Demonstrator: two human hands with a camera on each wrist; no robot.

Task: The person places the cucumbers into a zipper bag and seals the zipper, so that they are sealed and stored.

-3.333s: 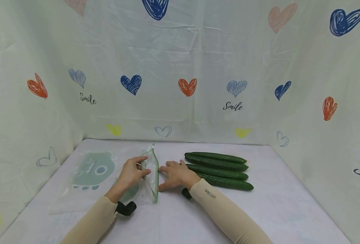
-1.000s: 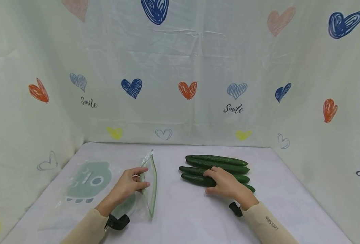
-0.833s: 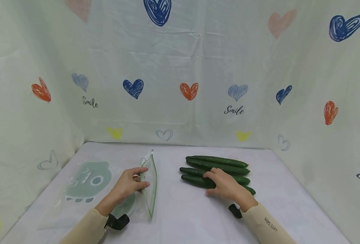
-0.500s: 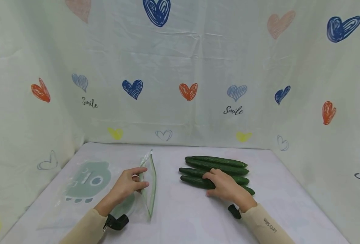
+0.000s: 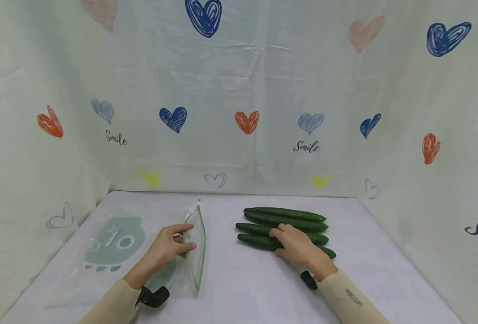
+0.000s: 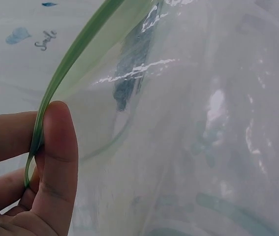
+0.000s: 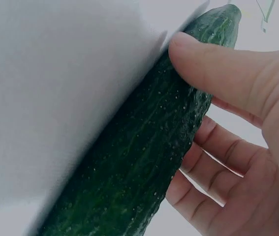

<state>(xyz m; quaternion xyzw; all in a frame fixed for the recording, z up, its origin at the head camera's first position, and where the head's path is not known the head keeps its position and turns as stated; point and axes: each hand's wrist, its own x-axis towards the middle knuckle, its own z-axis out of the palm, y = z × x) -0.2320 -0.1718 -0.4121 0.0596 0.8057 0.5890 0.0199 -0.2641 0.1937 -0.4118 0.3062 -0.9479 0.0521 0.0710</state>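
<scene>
A clear zip bag [image 5: 202,252] with a green-edged mouth and a dinosaur print lies on the left, its mouth parted and facing right. My left hand [image 5: 167,247] pinches one edge of that mouth; in the left wrist view the thumb presses the green zip strip [image 6: 60,78] against the fingers. On the right lie several dark green cucumbers side by side. My right hand [image 5: 297,247] grips the nearest cucumber [image 5: 259,241] near its middle. Seen from the right wrist, the thumb lies on one side of this cucumber [image 7: 134,142] and fingers on the other.
Behind the held cucumber lie the other cucumbers [image 5: 291,221], close together on the white table cover [image 5: 239,297]. A pale curtain [image 5: 279,81] printed with hearts stands behind and on both sides. Black wrist cameras [image 5: 154,298] hang below the wrists.
My right hand has left the bag's mouth and moved right to the nearest cucumber, the thumb closing in on it. My left hand still holds the bag, slightly nearer me.
</scene>
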